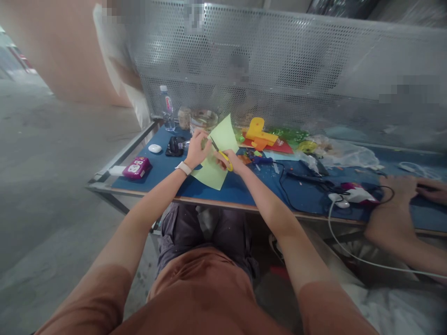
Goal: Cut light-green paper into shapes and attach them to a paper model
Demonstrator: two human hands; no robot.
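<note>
My right hand point(228, 160) is closed on a pair of yellow-handled scissors point(228, 162), their dark blades pointing up and left. A sheet of light green paper point(224, 135) stands tilted up behind the blades, and its lower part hangs down toward the table's front edge. With closed fingers my left hand point(199, 148) grips the paper's left side, close to the scissor tips. A pale watch band circles my left wrist. Whether the blades are parted cannot be made out.
Left are a water bottle point(167, 109), a white mouse point(155, 148) and a purple pack point(137, 167). A yellow plastic piece point(260, 135), a clear plastic bag point(344, 151) and cables lie to the right. Another person's arm point(393, 204) rests at far right. A perforated metal panel point(289, 56) backs the table.
</note>
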